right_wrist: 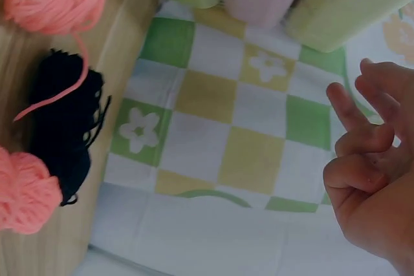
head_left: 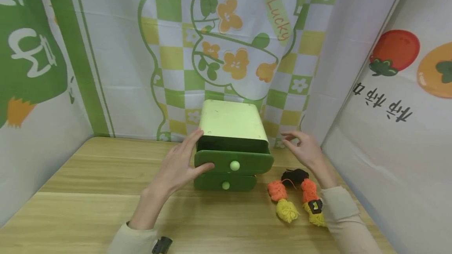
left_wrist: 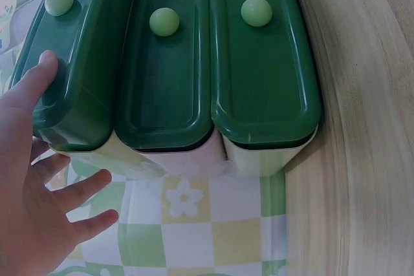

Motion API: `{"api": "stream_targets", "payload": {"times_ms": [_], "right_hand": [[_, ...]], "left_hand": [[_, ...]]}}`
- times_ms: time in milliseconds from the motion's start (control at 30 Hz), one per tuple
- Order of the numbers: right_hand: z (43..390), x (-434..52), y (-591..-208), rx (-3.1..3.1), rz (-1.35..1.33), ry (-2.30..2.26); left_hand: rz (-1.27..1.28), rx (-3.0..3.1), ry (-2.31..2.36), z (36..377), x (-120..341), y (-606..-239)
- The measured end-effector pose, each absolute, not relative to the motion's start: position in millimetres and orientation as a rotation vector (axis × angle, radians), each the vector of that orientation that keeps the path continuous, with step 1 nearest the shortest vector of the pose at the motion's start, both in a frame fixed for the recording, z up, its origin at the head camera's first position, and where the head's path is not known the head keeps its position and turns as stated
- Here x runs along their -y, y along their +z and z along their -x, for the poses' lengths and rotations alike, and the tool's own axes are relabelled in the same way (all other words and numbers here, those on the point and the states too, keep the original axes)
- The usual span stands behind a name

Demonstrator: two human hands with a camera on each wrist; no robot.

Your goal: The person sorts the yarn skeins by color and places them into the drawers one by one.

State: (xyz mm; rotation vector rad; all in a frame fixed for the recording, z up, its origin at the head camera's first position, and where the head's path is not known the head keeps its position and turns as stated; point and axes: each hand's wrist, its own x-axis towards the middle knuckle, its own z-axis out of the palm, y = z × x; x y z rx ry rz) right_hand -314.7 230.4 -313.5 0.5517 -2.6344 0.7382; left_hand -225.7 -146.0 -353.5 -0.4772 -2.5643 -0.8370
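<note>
Head view shows the left hand (head_left: 180, 164) lying against the left end of a small plastic drawer chest (head_left: 231, 122) with a pale green, round-cornered shell, which stands near the back middle of the light wooden table (head_left: 88, 191), close to the checked green-and-yellow cloth backdrop (head_left: 169, 58). Its fingers are straight and spread; the thumb rests on the front of the dark green top drawer (head_left: 234, 162), which is pulled out a little, leaving a dark gap beneath the shell's top. That drawer front is smooth, glossy and rounded, with a pale green ball knob (head_left: 234, 165) at its middle. A second dark green drawer (head_left: 225, 182) sits below it, pushed further in. From the left wrist, three drawer fronts with knobs show side by side, a fingertip touching the corner of the outermost one; what the top drawer holds is hidden.

Right of the chest lie soft, fuzzy yarn balls: an orange one (head_left: 277, 189), a yellow one (head_left: 287, 210), a black one (head_left: 294, 175), and an orange-and-yellow pair partly covered by the right wrist. The right hand (head_left: 304, 148) hovers beside the chest's right edge, fingers loosely bent, holding nothing.
</note>
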Motion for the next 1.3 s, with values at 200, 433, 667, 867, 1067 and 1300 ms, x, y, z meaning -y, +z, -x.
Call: {"api": "stream_targets", "payload": {"times_ms": [200,433,667,867,1067,1300], "right_hand": [[318.0,-239.4,-324.1,2.727,-0.573,0.678],[320.4,-248.5,-336.8,2.81,-0.612,0.606],[323.8,-258.9,-348.9,2.88,-0.621,0.542],[326.5,-267.5,-357.6,2.912,-0.654,0.545],[330.4,-275.5,-366.5,2.925,-0.693,0.507],[334.3,-281.3,-376.9,3.069,-0.609,0.474]], "left_hand": [[0.484,2.57,-0.83,226.0,146.4,-352.8],[0.484,2.571,-0.829,224.8,146.6,-352.1],[0.486,2.574,-0.824,224.9,146.3,-352.2],[0.488,2.572,-0.823,224.7,146.0,-352.1],[0.485,2.566,-0.826,224.5,146.0,-351.9],[0.485,2.571,-0.817,224.3,145.3,-351.5]]}}
